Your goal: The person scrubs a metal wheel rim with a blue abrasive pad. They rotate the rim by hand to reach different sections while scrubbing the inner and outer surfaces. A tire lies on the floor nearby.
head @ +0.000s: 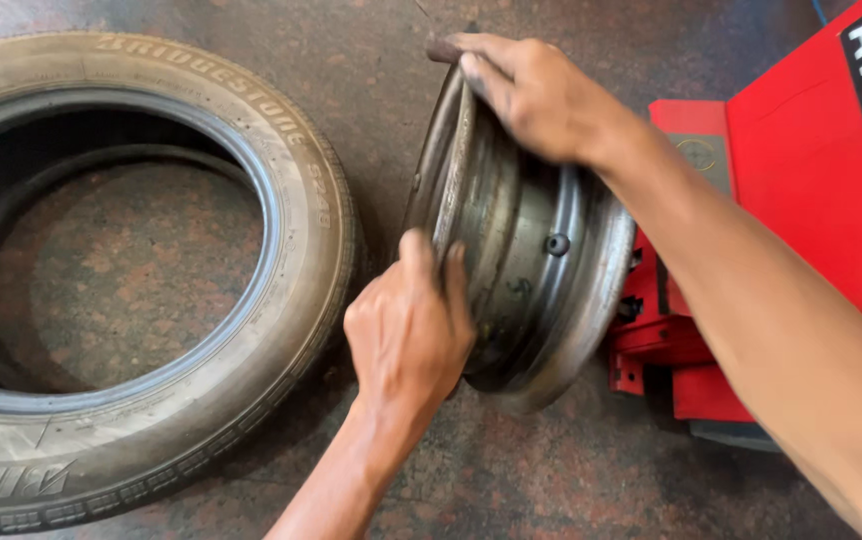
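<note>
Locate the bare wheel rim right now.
Head view, centre: the steel rim stands on edge between the tyre and the red machine, gripped by both hands.

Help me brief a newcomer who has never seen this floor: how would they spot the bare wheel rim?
Start at the red machine on the right. Against its base stands the bare wheel rim, upright on edge, gripped by the left hand and the right hand. Unlike the black tyre lying flat beside it, it is dull grey metal.

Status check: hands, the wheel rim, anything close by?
Left hand and right hand grip the steel rim, standing on edge. Tyre flat to its left; red machine right.
</note>
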